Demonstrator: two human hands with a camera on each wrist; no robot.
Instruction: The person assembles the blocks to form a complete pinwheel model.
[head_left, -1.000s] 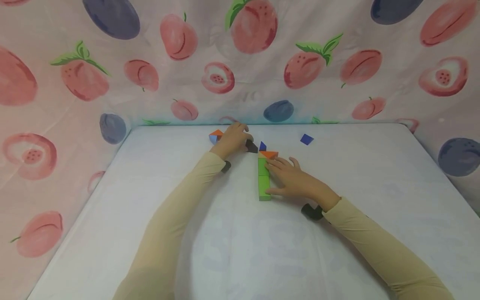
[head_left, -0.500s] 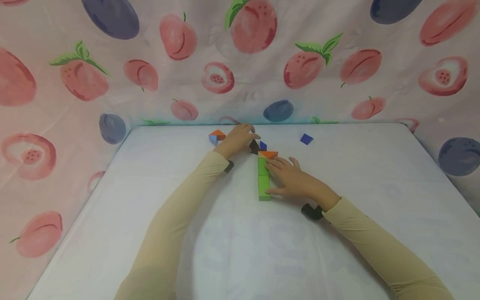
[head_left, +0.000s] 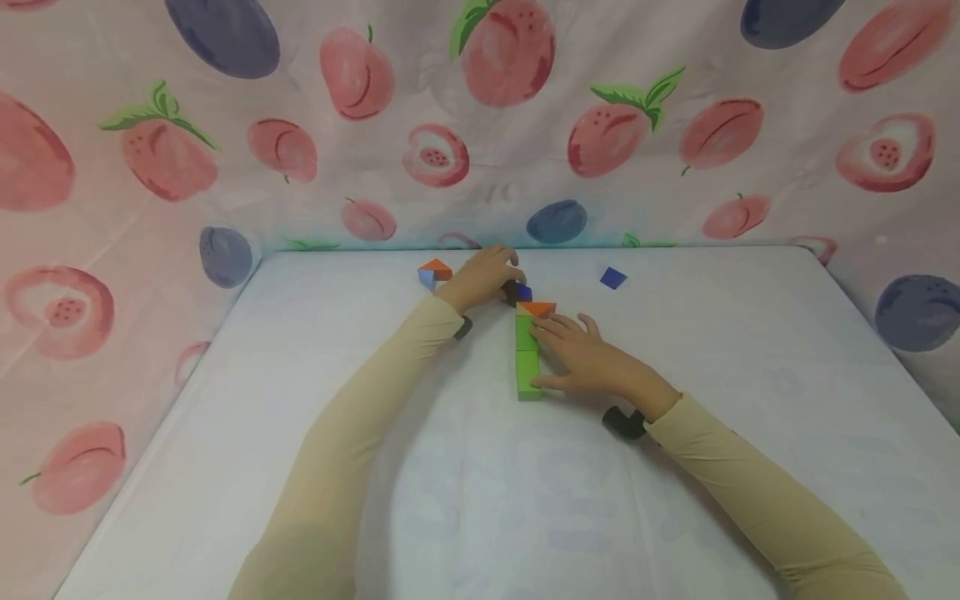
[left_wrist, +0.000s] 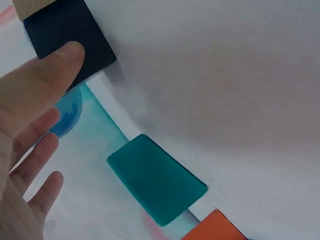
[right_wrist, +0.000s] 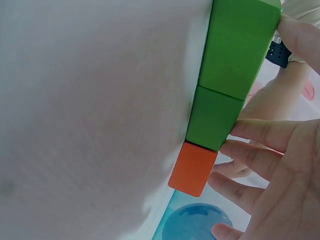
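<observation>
My left hand (head_left: 483,277) is at the far side of the table, pinching a dark block (head_left: 511,292). In the left wrist view the thumb lies on this dark navy block (left_wrist: 75,42), and the other fingers are spread apart. A blue block (head_left: 524,292) is right beside it in the head view. Two green blocks (head_left: 528,367) stand end to end in a row, with an orange triangular block (head_left: 538,308) at their far end. My right hand (head_left: 585,357) rests along the row's right side, thumb and straight fingertips touching the green blocks.
Behind the left hand are an orange block (head_left: 437,267) and a light-blue one (head_left: 427,280). A teal block (left_wrist: 157,180) shows in the left wrist view. One blue block (head_left: 613,278) lies alone at back right. Fruit-patterned cloth (head_left: 480,125) rises behind the white table (head_left: 480,500).
My left hand has moved a little to the right with the dark block, closing the gap to the blue block. The right hand and green blocks have stayed in place.
</observation>
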